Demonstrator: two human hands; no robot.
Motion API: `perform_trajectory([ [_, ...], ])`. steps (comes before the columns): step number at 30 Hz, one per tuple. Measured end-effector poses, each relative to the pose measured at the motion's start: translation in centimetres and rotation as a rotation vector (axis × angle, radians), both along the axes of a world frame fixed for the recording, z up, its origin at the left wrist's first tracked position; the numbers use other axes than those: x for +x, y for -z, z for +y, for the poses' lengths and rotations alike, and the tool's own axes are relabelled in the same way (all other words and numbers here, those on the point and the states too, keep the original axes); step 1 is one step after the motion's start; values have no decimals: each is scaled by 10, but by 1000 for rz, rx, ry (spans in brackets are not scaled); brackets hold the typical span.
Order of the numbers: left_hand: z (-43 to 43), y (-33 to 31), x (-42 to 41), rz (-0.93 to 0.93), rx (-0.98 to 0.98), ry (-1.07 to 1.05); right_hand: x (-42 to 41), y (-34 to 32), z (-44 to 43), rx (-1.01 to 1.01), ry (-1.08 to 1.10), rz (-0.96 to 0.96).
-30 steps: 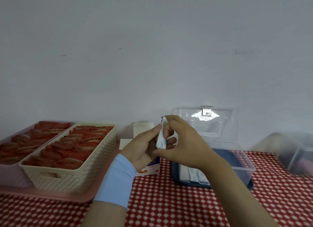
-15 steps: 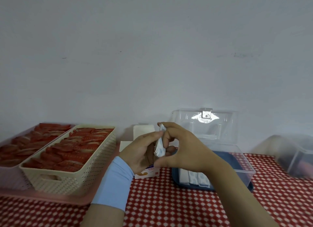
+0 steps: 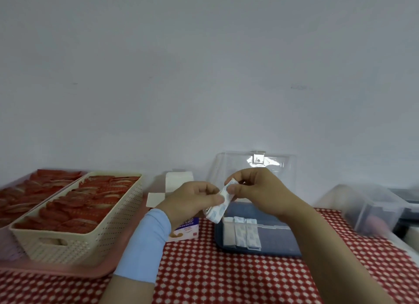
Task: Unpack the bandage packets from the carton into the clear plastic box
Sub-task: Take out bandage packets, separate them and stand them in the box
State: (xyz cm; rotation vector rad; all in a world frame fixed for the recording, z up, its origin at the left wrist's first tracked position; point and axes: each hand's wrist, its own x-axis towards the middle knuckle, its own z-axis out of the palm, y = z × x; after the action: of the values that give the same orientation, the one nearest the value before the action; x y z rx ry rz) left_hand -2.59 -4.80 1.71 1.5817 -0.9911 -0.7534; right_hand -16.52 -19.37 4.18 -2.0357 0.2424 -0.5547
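Over the box (image 3: 278,240), packets (image 3: 218,209) tilted from upright, left hand (image 3: 190,201), right hand (image 3: 260,190) pinching

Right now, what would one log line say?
left hand: pinches bandage packets | right hand: pinches them too | clear plastic box: lid open, packets inside | carton: behind left hand

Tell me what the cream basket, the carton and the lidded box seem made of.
Cream basket: likely moulded plastic, matte, by its regular perforated walls and cut handle. Carton: probably printed cardboard, with folded white flaps. Clear plastic box: rigid transparent plastic, glossy; the lid shows glare.
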Motion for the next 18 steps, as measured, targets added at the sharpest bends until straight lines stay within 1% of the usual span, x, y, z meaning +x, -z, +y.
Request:
perform_trajectory([
  [1,-1,-5,-4,-190,46,-51,-4,-3,-3,0,20,-3],
  [2,-2,-8,-8,-317,71,-88,-7,-6,-7,-1,38,0],
  [3,-4,-10,-14,-364,64,-113,-10,-9,-9,-3,51,8],
  [5,-9,-10,-25,-365,7,-162,-12,-13,-11,4,68,5],
  [6,-12,-9,-31,-362,-26,-191,-14,-15,-12,46,73,-7],
  [9,-21,-10,-48,-247,-105,-248,-20,-17,-17,304,36,-23],
  [12,-30,-14,-61,-143,-112,-243,-30,-18,-26,422,-8,69],
  [15,-38,-15,-69,-120,-93,-235,-38,-20,-33,445,-17,95],
  [18,-44,-16,-72,-160,-68,-240,-47,-25,-37,400,-9,118],
])
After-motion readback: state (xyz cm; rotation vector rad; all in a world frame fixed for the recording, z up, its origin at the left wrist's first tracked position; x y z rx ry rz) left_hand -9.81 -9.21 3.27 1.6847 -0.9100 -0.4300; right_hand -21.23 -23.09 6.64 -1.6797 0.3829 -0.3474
